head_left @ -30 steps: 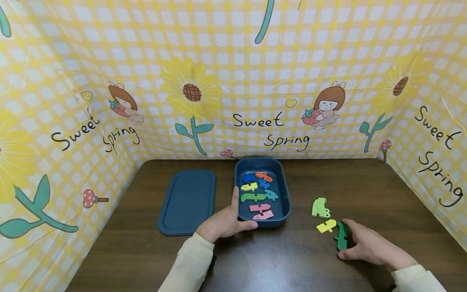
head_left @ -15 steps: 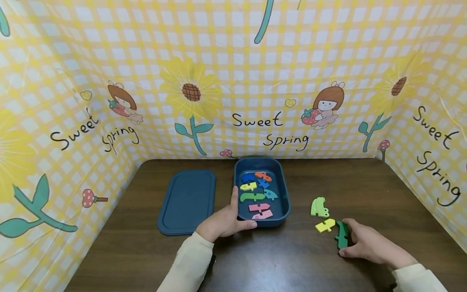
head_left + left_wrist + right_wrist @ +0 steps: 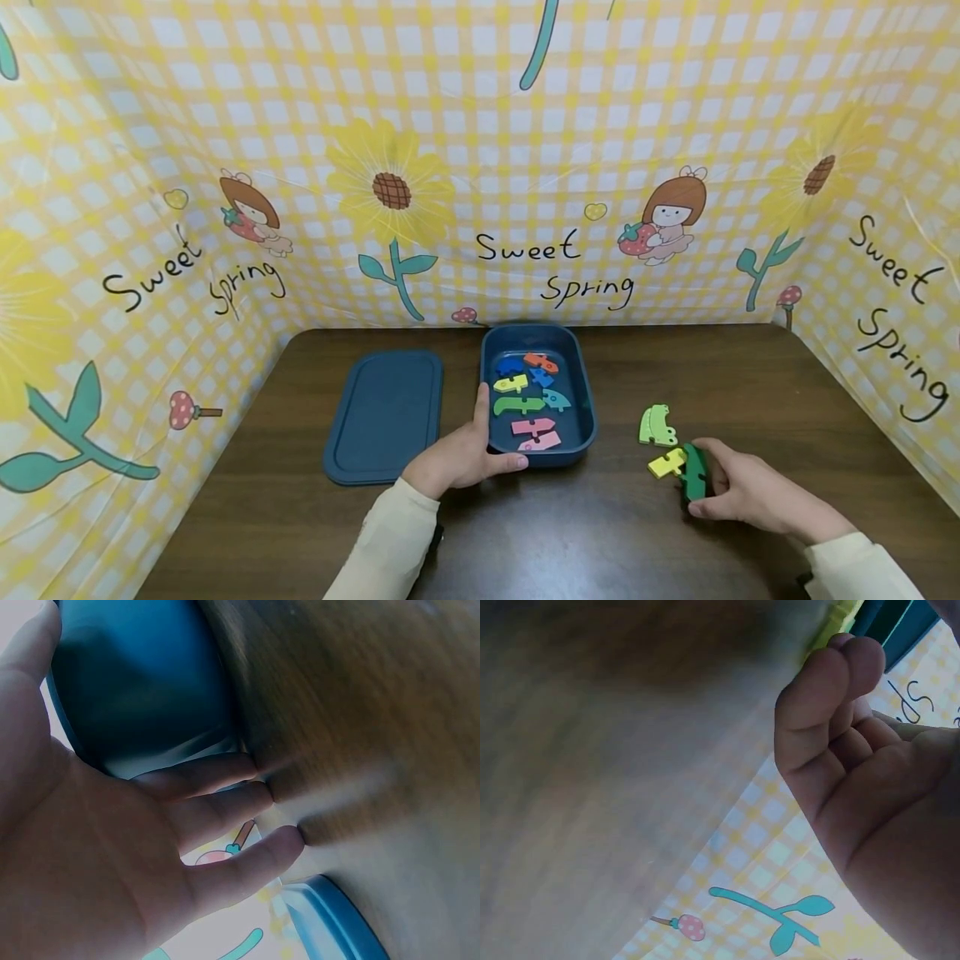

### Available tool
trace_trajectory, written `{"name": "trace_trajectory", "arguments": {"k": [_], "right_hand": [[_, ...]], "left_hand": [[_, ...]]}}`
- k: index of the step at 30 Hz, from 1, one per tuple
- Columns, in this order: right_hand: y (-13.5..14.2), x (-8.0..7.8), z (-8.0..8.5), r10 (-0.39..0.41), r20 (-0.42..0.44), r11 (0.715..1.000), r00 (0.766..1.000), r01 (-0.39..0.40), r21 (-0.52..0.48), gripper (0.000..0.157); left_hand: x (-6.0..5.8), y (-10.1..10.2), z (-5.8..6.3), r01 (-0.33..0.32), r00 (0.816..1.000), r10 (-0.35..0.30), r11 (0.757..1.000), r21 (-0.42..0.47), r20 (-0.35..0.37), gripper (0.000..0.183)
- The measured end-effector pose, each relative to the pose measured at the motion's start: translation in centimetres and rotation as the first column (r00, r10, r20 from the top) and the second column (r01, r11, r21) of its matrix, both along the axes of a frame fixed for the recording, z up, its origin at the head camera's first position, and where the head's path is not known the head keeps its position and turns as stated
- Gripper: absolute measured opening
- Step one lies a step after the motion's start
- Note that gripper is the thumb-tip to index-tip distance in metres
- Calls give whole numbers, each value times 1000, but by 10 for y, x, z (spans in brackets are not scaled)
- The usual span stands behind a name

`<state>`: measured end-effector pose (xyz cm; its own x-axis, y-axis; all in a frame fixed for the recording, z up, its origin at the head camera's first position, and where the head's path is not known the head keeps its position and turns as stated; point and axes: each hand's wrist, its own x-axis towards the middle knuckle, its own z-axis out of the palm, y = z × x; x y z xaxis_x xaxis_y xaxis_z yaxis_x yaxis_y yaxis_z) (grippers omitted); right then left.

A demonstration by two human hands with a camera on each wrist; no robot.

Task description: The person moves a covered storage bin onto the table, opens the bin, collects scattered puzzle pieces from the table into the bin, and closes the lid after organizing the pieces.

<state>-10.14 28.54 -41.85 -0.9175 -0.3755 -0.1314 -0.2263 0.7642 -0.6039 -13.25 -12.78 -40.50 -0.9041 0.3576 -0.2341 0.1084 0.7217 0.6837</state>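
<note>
My right hand pinches a dark green puzzle piece between thumb and fingers at the right of the table. The piece is against or just over the right end of a yellow puzzle piece; contact cannot be told. Behind these lies a light green, crocodile-like puzzle piece. My left hand rests along the left side and front corner of a navy box. In the left wrist view its fingers are extended beside the box wall. The right wrist view shows curled fingers, the held piece mostly hidden.
Inside the box lie several coloured pieces, among them a green one, an orange one and a pink one. The box's navy lid lies flat to its left. A checked cloth surrounds the table's back and sides.
My right hand has moved slightly left and away from me with the dark green piece, bringing it up to the yellow one. My left hand has stayed at the box.
</note>
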Motion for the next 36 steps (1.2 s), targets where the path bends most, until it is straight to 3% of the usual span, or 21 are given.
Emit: {"name": "trace_trajectory", "arguments": {"k": [12, 36], "right_hand": [[-18, -10, 15, 59, -61, 998, 996, -60, -16, 89], [-51, -34, 33, 81, -42, 996, 996, -83, -42, 87]], "left_hand": [[0, 0, 0, -1, 1000, 1, 1000, -8, 3, 124], [0, 0, 1, -7, 1000, 7, 1000, 1, 1, 123]]}}
